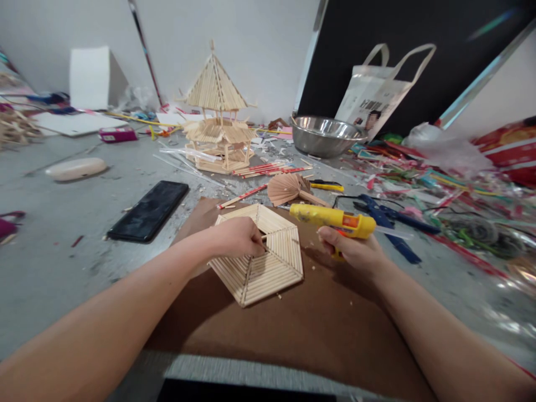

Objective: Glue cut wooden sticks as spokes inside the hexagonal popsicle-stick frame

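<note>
A hexagonal panel of pale wooden sticks (268,274) lies on a brown board (318,329), its sticks running in rings between dark seams. My left hand (238,237) reaches over its middle, fingers closed in a pinch. A thin wooden stick (263,237) shows at the fingertips; the rest of it is hidden. To the right, my right hand (355,248) grips a yellow hot glue gun (330,218) by its handle. The gun's nozzle points left, above the panel's right edge, and a clear glue stick (396,231) juts from its back.
A stick-built pagoda (218,89) stands behind the board, near red-marked sticks (268,169) and a brown pleated fan shape (288,188). Left lies a black phone (148,211). On the right are blue pliers (389,218), a metal bowl (326,137) and scattered scraps (460,184).
</note>
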The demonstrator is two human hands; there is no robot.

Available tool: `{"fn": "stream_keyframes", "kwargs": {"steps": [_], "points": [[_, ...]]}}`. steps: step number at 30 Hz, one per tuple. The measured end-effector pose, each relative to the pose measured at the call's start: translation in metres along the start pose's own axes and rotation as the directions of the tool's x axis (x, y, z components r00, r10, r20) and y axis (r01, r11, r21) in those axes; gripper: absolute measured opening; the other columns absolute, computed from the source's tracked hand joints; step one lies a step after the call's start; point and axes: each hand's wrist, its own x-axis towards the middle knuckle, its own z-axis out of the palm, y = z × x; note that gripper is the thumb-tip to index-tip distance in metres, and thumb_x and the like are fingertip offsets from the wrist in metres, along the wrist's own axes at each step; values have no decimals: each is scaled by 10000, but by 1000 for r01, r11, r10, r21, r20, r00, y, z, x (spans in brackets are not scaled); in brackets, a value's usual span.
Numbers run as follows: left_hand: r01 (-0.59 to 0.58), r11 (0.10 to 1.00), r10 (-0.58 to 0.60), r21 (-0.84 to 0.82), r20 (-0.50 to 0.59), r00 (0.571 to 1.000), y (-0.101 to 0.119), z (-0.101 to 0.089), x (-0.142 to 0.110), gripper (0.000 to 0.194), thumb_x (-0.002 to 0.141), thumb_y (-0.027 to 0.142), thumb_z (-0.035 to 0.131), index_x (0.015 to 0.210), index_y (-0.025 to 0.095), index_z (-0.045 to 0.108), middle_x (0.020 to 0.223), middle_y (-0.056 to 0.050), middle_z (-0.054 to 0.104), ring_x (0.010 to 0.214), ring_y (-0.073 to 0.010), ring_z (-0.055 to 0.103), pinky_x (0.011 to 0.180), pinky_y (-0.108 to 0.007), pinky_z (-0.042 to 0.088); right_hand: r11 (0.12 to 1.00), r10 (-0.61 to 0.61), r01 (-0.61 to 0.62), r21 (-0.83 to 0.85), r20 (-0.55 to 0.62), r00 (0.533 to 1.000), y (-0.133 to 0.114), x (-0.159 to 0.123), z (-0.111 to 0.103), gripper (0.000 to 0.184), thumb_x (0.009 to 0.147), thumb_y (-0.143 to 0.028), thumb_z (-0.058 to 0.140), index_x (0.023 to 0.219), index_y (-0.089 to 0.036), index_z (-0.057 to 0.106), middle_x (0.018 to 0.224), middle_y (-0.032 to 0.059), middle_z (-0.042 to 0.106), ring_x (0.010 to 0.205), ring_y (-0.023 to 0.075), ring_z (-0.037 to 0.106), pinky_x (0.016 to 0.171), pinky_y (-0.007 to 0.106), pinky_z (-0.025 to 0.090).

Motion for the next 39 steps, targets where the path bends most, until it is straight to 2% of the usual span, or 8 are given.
{"fn": "stream_keyframes", "kwargs": {"steps": [6,16,22,25,30,33,37,39], "points": [[-21,999,21,38,-6,1000,1,0,-1,276,622,303,448,719,156,660,600,-2,604,552,-100,474,478,-190,301,1000,11,-11,-18,-11,1000,-1,0,0,338,618,-501,544,555,-180,462,427,-43,420,392,74,377,382,215,293],[-30,999,31,34,-12,999,-1,-2,-1,285,648,325,443,743,161,655,667,-12,628,572,-104,486,502,-194,306,1000,-12,12,19,-6,1000,1,0,0,309,627,-467,559,518,-196,460,425,-38,421,388,79,372,371,220,285],[5,999,0,36,-127,992,-4,-8,-4,286,675,343,420,705,152,629,610,-6,594,532,-99,460,473,-196,288,999,-1,1,50,-16,1000,-3,0,1,300,629,-462,562,533,-190,480,414,-41,425,384,72,376,370,211,289],[76,992,-44,104,-281,959,-11,-9,-4,267,682,313,402,691,165,624,618,-14,601,546,-112,479,498,-205,302,991,30,-25,129,-42,999,-6,1,2,292,607,-465,577,577,-181,516,435,-41,450,373,69,394,358,206,298],[272,943,-145,191,-498,855,-31,-11,-5,262,695,298,372,747,195,608,744,-42,629,671,-170,532,555,-236,329,961,97,-69,266,-95,991,-5,5,3,310,578,-469,608,625,-171,540,553,-26,521,359,50,414,335,189,308],[355,918,-215,178,-529,821,-42,-12,-7,266,701,355,383,764,208,596,766,-45,628,716,-191,544,558,-243,339,939,140,-107,327,-79,987,-1,8,3,319,575,-471,617,668,-175,544,582,-20,551,363,53,437,336,184,332],[436,889,-319,141,-494,809,-50,-13,-8,284,689,397,410,781,200,593,799,-61,627,762,-206,553,595,-249,365,888,287,-257,381,-21,958,1,12,3,330,606,-493,586,664,-171,542,452,-20,515,379,87,483,366,195,399],[449,883,-342,133,-473,812,-52,-14,-7,310,685,419,409,791,191,591,802,-70,628,763,-212,556,605,-254,374,852,343,-302,428,-21,939,1,13,2,326,620,-493,576,679,-174,540,460,-17,521,389,92,498,365,196,413]]}}
